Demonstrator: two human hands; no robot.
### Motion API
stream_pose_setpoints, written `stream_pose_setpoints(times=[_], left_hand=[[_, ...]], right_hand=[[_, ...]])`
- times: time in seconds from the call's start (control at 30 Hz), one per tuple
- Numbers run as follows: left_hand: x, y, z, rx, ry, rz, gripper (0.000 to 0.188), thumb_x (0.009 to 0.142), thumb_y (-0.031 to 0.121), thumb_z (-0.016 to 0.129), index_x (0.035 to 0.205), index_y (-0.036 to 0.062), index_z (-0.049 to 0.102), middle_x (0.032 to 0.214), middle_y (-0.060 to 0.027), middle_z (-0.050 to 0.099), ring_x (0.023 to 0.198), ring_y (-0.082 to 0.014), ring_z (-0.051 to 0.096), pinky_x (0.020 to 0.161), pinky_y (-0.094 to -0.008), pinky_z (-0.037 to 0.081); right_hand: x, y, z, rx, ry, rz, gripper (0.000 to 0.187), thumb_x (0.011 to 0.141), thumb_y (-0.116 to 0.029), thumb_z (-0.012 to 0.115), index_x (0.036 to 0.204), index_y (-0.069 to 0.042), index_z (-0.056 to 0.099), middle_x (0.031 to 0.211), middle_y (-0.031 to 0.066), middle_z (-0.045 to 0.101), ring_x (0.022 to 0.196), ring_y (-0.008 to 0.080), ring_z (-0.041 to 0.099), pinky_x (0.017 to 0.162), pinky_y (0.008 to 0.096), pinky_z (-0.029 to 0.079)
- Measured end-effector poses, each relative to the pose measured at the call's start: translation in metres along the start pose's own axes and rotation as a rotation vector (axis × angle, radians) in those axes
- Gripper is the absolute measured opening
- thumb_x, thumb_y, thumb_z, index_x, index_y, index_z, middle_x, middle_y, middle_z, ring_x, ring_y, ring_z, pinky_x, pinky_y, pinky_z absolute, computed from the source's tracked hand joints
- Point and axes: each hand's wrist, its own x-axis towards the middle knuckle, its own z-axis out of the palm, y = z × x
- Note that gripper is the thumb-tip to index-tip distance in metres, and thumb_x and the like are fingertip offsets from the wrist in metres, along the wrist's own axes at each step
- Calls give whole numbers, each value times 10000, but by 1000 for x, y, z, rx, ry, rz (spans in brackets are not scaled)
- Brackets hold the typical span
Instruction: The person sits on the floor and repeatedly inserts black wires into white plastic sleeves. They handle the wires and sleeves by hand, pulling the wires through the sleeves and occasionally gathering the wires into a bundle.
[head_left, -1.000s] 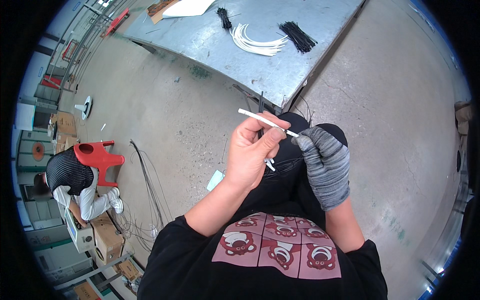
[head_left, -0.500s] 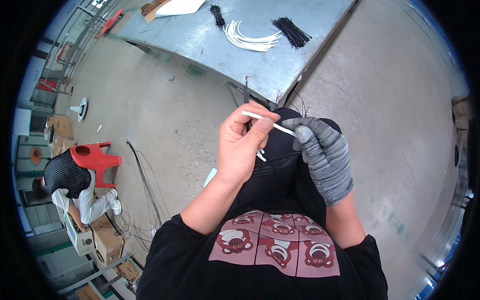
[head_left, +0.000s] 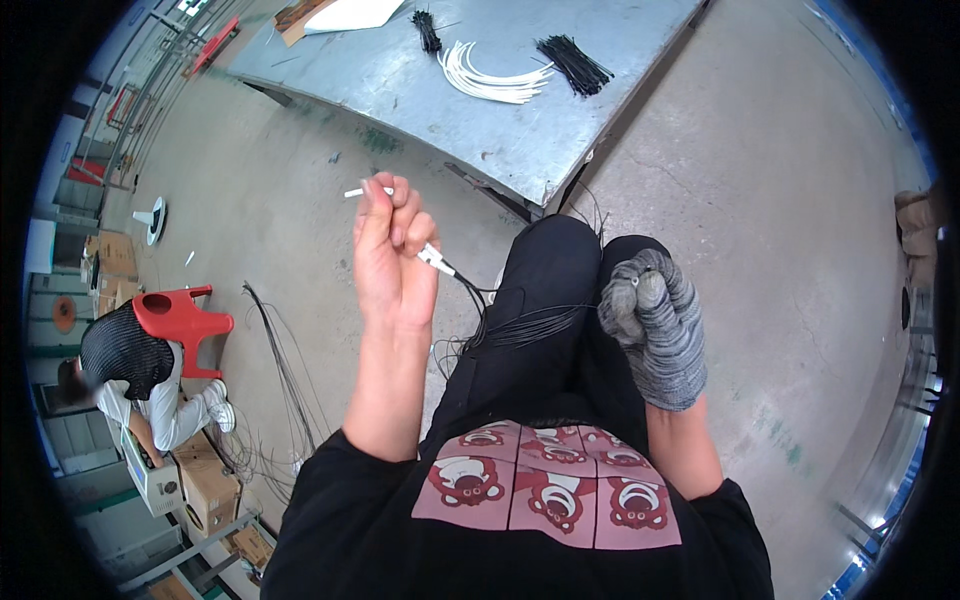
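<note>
My bare left hand [head_left: 393, 245] is raised above the floor, left of my knees. Its thumb and forefinger pinch a short white tube [head_left: 354, 193] that sticks out to the left. The curled lower fingers grip thin black cables with white end pieces [head_left: 434, 258]. Those black cables [head_left: 480, 305] run down and across my lap. My right hand [head_left: 652, 318], in a grey knit glove, is closed over my right thigh. Whatever lies between its fingertips is too small to make out.
Ahead stands a metal table [head_left: 400, 100] with curved white tubes [head_left: 490, 85], a black cable tie bundle [head_left: 575, 65] and a smaller black bundle [head_left: 427, 32]. On the left, another person [head_left: 130, 350] bends beside a red stool [head_left: 185, 318]. Loose black cables [head_left: 285, 365] lie on the floor.
My hands have moved apart. The left went left and up with the white tube and turned palm up, carrying the cables. The right drew slightly back, its fingers curled.
</note>
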Motion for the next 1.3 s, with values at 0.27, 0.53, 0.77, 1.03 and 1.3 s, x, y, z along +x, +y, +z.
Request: stream_pose_setpoints(times=[0.27,0.53,0.77,1.03,1.3], left_hand=[[-29,-49,24,867,-286,148,38,862,33,593,878,3,610,840,1,503,598,-27,404,487,-184,305],[-19,-32,25,700,-175,156,99,876,101,611,925,21,580,804,12,486,540,-26,339,469,-189,263],[-19,-34,26,635,-116,41,176,872,171,638,937,16,585,647,62,416,525,-22,283,453,-194,228],[-21,-30,29,738,-123,82,133,871,129,634,935,20,591,654,53,435,512,-24,288,446,-197,215],[-25,-22,27,845,-162,5,114,861,86,628,935,9,589,659,49,454,481,-21,290,430,-196,198]], right_hand=[[23,0,28,-465,129,-86,192,921,-191,558,923,-10,623,665,0,561,592,73,490,546,233,420],[19,-12,23,-540,73,109,204,921,-188,549,915,-1,629,648,37,576,594,92,508,561,246,435],[16,0,18,-781,122,-134,181,894,-153,565,876,14,632,756,143,645,663,245,625,633,304,485],[13,12,9,-986,156,-287,170,843,-128,626,909,28,638,814,182,649,742,319,637,684,344,509],[8,7,13,-1091,157,-379,114,856,-99,602,856,14,621,705,120,614,629,235,597,604,299,474]])
